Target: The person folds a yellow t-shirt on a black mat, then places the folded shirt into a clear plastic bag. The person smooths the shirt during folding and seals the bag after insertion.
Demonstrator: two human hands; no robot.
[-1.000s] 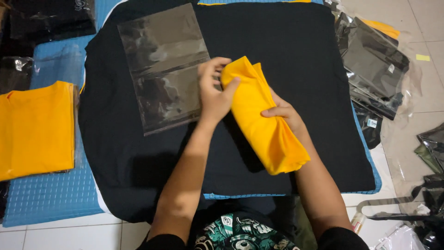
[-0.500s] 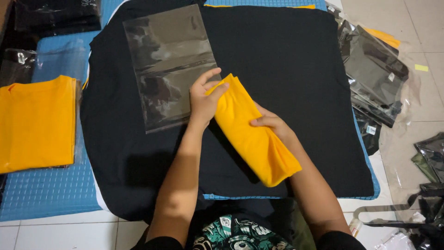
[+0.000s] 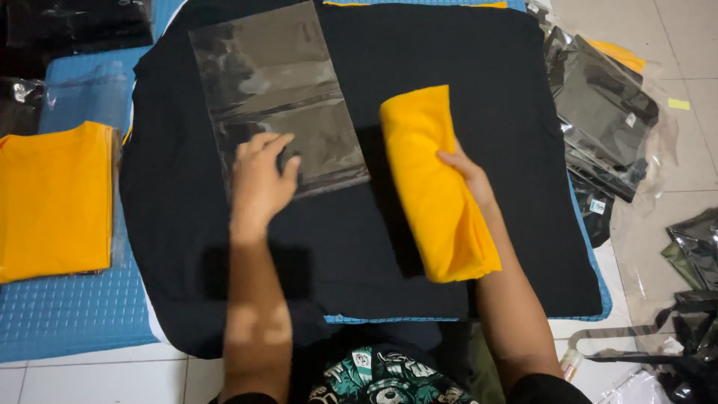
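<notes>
A folded yellow garment (image 3: 436,179) is lifted off the black cloth (image 3: 479,82), and my right hand (image 3: 468,172) grips it from its right side. My left hand (image 3: 260,179) has its fingers spread and rests on the lower edge of a clear plastic bag (image 3: 273,90) that lies flat on the black cloth, left of the garment.
A stack of folded yellow garments (image 3: 52,198) in plastic lies at the left on a blue mat (image 3: 75,314). Bagged dark garments (image 3: 598,112) are piled at the right on the tiled floor (image 3: 673,45). More dark bags (image 3: 699,247) sit at the far right.
My left hand let go of the yellow garment and moved left onto the clear bag. My right hand lifted the garment and turned it more upright, a little to the right.
</notes>
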